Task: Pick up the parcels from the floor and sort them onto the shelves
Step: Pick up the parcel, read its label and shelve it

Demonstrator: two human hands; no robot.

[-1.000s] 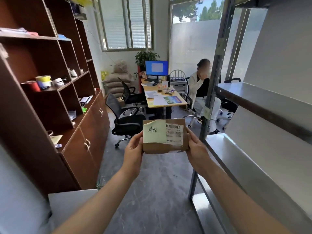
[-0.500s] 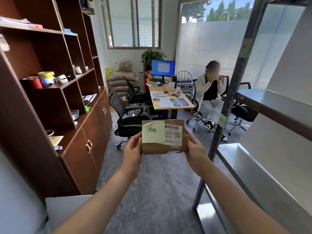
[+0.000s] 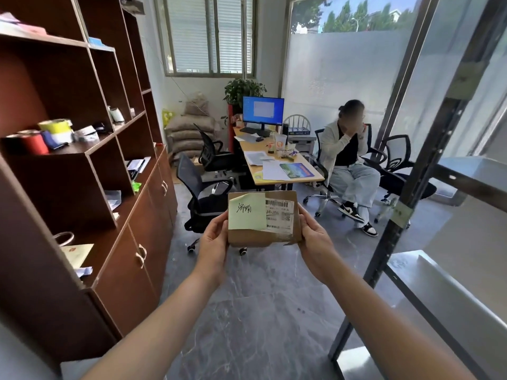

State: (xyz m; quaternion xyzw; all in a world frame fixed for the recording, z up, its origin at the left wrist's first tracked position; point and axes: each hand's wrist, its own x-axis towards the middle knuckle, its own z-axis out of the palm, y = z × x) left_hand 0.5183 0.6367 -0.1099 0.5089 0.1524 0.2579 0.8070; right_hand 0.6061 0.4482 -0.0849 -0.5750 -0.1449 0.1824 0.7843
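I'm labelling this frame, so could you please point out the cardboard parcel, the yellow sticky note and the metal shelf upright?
cardboard parcel [image 3: 258, 238], head view, bare lower front face.
yellow sticky note [image 3: 247, 211], head view, middle of the paper.
metal shelf upright [image 3: 411, 185], head view, mid-length of the post.

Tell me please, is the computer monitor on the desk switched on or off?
On: the monitor shows a lit blue screen with a pale window open on it.

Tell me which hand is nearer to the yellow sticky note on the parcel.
Left. The left hand grips the parcel at the edge beside the sticky note. The right hand holds the opposite edge, past the printed label.
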